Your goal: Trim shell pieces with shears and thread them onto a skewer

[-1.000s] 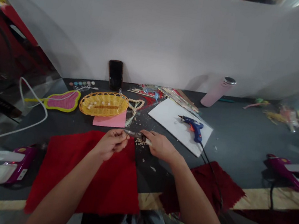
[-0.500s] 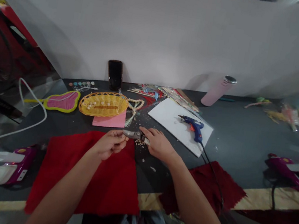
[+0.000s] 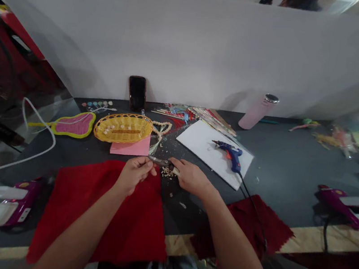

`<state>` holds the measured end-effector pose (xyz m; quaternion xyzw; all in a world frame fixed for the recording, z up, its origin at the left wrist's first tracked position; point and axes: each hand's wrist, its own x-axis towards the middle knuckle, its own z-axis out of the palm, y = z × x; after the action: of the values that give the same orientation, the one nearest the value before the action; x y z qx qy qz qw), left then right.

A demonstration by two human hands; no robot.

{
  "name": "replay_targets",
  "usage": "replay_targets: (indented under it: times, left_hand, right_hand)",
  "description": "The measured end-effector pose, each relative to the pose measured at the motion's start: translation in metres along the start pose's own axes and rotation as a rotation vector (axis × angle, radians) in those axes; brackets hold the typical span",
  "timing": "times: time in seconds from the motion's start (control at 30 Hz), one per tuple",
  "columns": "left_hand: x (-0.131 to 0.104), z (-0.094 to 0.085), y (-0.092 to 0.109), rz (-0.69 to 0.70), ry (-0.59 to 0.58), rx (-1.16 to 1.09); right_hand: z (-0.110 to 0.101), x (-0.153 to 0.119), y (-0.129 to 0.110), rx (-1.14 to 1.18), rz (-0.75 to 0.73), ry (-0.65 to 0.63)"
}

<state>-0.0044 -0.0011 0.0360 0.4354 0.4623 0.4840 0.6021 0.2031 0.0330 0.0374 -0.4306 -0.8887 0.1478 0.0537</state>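
Note:
My right hand (image 3: 191, 177) is closed around the handles of metal pruning shears (image 3: 159, 161), whose blades point left. My left hand (image 3: 134, 173) is closed in a pinch right by the blade tips, above the edge of a red cloth (image 3: 102, 213). Whatever lies between its fingers is too small to make out. Short pale cut pieces (image 3: 168, 173) lie in a small heap on the dark table under the shears. A yellow wicker basket (image 3: 122, 139) with a few small pale pieces stands beyond my left hand, partly over a pink sheet (image 3: 129, 148).
A blue glue gun (image 3: 234, 161) rests on a white board (image 3: 199, 137) at right, its cord trailing forward. Behind stand a phone (image 3: 137, 93) and a pink bottle (image 3: 258, 113). Bundled thin sticks (image 3: 214, 121) lie at the back; purple devices (image 3: 24, 201) sit at both sides.
The shears have turned slightly so their blades appear thinner. My left hand has shifted a little to the right along them. The whole view has tilted up slightly.

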Motion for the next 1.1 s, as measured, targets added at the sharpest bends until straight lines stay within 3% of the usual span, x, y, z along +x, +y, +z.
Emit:
replay_targets:
  times: [0.27, 0.43, 0.7, 0.9, 1.1]
  left_hand:
    - [-0.002, -0.001, 0.003, 0.014, -0.048, -0.081]
    - [-0.001, -0.002, 0.005, -0.110, -0.140, -0.047]
    - [0.008, -0.008, -0.004, -0.200, -0.047, -0.133]
    - [0.008, -0.007, -0.009, -0.211, -0.103, -0.009]
    - [0.011, -0.011, -0.012, -0.207, -0.118, -0.073]
  right_hand:
    - [0.001, -0.003, 0.000, 0.019, -0.021, 0.035]
    - [0.002, -0.003, 0.008, -0.090, 0.120, 0.131]
    - [0.001, -0.005, 0.025, -0.162, 0.307, 0.107]
    - [0.000, -0.007, 0.028, -0.173, 0.532, 0.185]
    - [0.004, -0.005, 0.034, -0.198, 0.611, 0.300]
